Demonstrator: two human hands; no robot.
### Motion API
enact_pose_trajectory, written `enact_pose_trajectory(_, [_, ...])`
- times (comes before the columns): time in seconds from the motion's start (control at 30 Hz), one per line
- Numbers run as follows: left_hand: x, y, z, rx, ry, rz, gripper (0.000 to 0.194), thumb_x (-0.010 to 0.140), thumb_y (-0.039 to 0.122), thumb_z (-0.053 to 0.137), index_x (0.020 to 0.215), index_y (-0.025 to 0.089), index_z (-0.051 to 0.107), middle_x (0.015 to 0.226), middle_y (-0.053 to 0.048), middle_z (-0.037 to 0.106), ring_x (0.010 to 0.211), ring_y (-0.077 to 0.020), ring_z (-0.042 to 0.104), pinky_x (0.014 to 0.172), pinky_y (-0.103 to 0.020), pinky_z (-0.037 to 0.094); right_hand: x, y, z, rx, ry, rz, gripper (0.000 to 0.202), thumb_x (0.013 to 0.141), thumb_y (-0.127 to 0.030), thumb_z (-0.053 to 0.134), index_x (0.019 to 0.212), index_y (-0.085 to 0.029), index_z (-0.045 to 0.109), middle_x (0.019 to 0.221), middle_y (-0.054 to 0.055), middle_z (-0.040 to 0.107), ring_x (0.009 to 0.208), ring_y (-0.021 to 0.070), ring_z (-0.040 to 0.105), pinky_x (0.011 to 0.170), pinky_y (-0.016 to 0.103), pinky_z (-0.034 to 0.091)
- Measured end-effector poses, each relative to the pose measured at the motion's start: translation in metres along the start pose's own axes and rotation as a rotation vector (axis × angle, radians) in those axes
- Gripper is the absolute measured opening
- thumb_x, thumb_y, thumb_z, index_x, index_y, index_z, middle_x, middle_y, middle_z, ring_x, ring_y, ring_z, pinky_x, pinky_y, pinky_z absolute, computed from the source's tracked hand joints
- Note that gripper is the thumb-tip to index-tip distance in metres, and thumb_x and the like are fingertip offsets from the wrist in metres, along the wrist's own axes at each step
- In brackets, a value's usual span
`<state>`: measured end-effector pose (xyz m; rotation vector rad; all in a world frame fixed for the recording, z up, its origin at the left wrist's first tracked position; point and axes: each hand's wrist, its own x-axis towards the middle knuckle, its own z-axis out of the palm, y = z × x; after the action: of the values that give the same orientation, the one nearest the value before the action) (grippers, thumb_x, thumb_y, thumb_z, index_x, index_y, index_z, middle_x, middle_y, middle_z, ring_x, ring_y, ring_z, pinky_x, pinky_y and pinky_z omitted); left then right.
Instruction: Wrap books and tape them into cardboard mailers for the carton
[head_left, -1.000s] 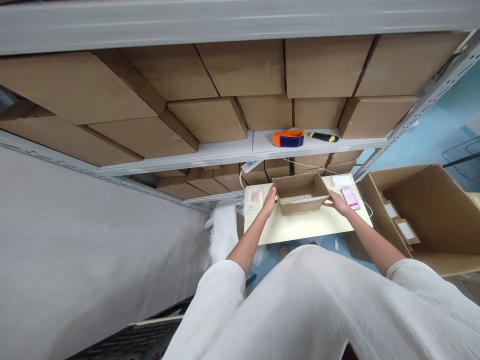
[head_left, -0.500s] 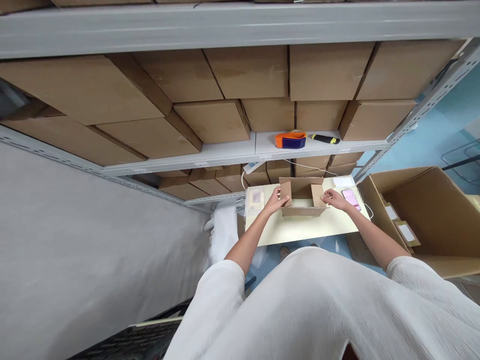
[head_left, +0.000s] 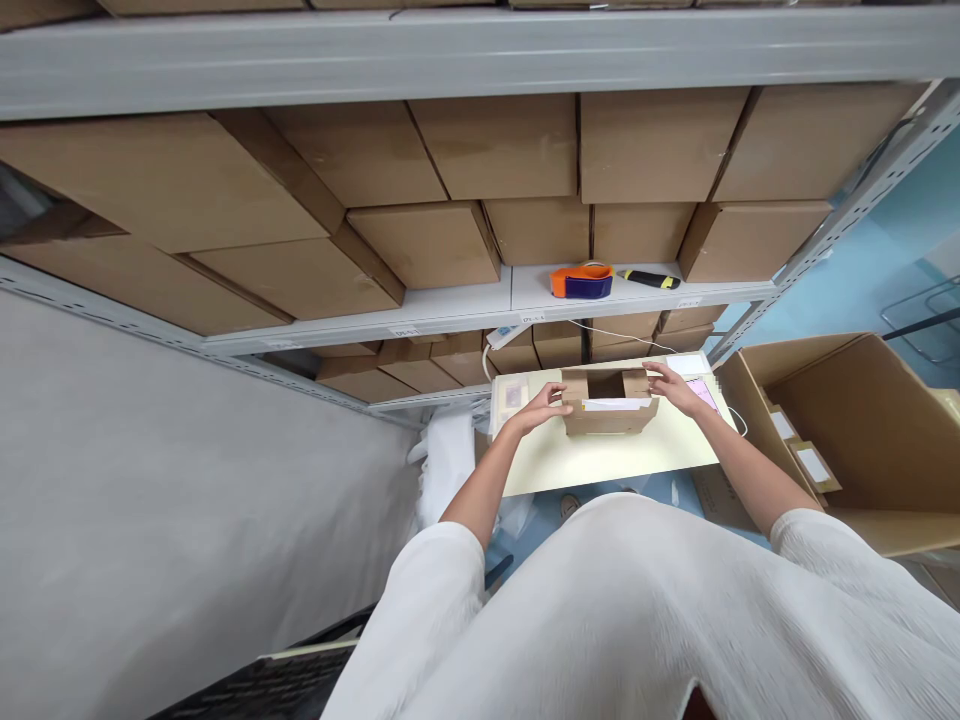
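Note:
A small brown cardboard box [head_left: 609,420] stands on the cream tabletop [head_left: 540,465], open at the top, with its end flaps folded inward. A white strip [head_left: 615,404] shows along its near upper edge. My left hand [head_left: 541,410] grips the box's left end, thumb on the near side and fingers at the top. At the upper right corner, my right hand [head_left: 670,387] holds the box with bent fingers. Just beside that hand lies a phone [head_left: 702,394] with a pink screen, partly covered by it.
Cardboard boxes [head_left: 491,145] fill the grey shelving. An orange and blue tape dispenser [head_left: 582,281] and a black and yellow cutter [head_left: 651,279] lie on the shelf edge. A large open carton [head_left: 870,430] stands at right; a flat clear packet [head_left: 513,395] lies at left.
The box has shifted slightly toward me and turned, so the view through its bottom is gone and a white strip shows. Both hands have moved with it, the left a little lower.

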<state>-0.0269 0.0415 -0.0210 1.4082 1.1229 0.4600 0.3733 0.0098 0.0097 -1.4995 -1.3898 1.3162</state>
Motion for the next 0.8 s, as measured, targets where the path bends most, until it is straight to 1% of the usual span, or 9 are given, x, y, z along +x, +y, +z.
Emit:
enact_pose_trajectory(0.07, [0.000,-0.002,0.007,-0.020,0.085,0.006,0.096,0.090,0.041,0.088,0.171,0.029,0.039,0.171,-0.020,0.051,0.154,-0.0311,0.057,0.124,-0.047,0.051,-0.001,-0.003,0.000,0.028,-0.022,0.025,0.045,0.098,-0.051,0.061,0.136,-0.032,0.073,0.158,0.009,0.064,0.140,0.0322,0.061,0.111,0.053,0.059])
enact_pose_trajectory(0.13, [0.001,-0.002,0.016,0.007,0.163,0.008,0.105,0.095,0.047,0.084,0.179,0.027,0.023,0.170,-0.023,0.052,0.150,-0.0321,0.061,0.124,-0.049,0.051,-0.003,-0.003,0.002,0.018,-0.032,0.070,0.043,0.101,-0.060,0.060,0.128,-0.029,0.073,0.153,0.010,0.067,0.141,0.0326,0.060,0.110,0.051,0.059])
enact_pose_trajectory(0.17, [0.002,-0.002,0.020,0.038,0.188,0.015,0.105,0.098,0.049,0.080,0.181,0.026,0.019,0.171,-0.023,0.052,0.149,-0.0328,0.062,0.124,-0.050,0.051,-0.003,-0.003,0.004,0.009,-0.038,0.095,0.045,0.099,-0.064,0.063,0.125,-0.029,0.072,0.150,0.010,0.068,0.139,0.0325,0.061,0.109,0.049,0.059])
enact_pose_trajectory(0.2, [0.003,-0.002,0.023,0.078,0.201,0.029,0.102,0.101,0.050,0.075,0.182,0.027,0.019,0.173,-0.021,0.051,0.150,-0.0336,0.062,0.126,-0.051,0.050,-0.004,-0.001,0.007,0.001,-0.048,0.118,0.047,0.095,-0.067,0.069,0.124,-0.030,0.070,0.148,0.010,0.069,0.135,0.0321,0.063,0.107,0.049,0.059])
enact_pose_trajectory(0.27, [0.005,-0.001,0.028,0.157,0.194,0.064,0.091,0.104,0.049,0.068,0.182,0.027,0.025,0.178,-0.017,0.047,0.157,-0.0346,0.055,0.131,-0.049,0.044,-0.005,0.003,0.011,-0.017,-0.071,0.126,0.056,0.084,-0.068,0.082,0.124,-0.032,0.066,0.146,0.009,0.067,0.126,0.0313,0.065,0.105,0.049,0.060])
enact_pose_trajectory(0.37, [0.010,-0.004,0.034,0.208,0.186,0.095,0.080,0.107,0.047,0.062,0.179,0.026,0.035,0.183,-0.009,0.041,0.168,-0.0332,0.042,0.137,-0.045,0.036,-0.006,0.011,0.015,-0.063,-0.073,0.039,0.068,0.073,-0.062,0.091,0.126,-0.033,0.060,0.149,0.008,0.062,0.126,0.0323,0.065,0.108,0.052,0.058])
enact_pose_trajectory(0.5, [0.021,-0.012,0.047,0.186,0.241,0.149,0.078,0.107,0.047,0.061,0.179,0.028,0.036,0.184,-0.006,0.040,0.170,-0.0314,0.039,0.139,-0.046,0.033,-0.006,0.023,0.010,-0.113,-0.034,-0.036,0.067,0.073,-0.055,0.088,0.128,-0.033,0.057,0.150,0.010,0.061,0.133,0.0359,0.061,0.109,0.053,0.057])
enact_pose_trajectory(0.63, [0.027,-0.023,0.064,0.183,0.251,0.202,0.079,0.107,0.045,0.064,0.179,0.027,0.036,0.184,-0.009,0.040,0.173,-0.0319,0.032,0.140,-0.048,0.030,-0.004,0.037,0.004,-0.189,0.019,-0.072,0.060,0.072,-0.044,0.081,0.126,-0.032,0.057,0.148,0.009,0.062,0.135,0.0353,0.060,0.115,0.054,0.053])
enact_pose_trajectory(0.8, [0.024,-0.033,0.070,0.207,0.251,0.182,0.075,0.109,0.040,0.059,0.179,0.029,0.035,0.182,-0.009,0.042,0.168,-0.0308,0.040,0.136,-0.048,0.039,-0.001,0.052,0.003,-0.238,0.004,-0.058,0.057,0.077,-0.040,0.074,0.130,-0.030,0.057,0.149,0.009,0.063,0.133,0.0333,0.063,0.115,0.053,0.054])
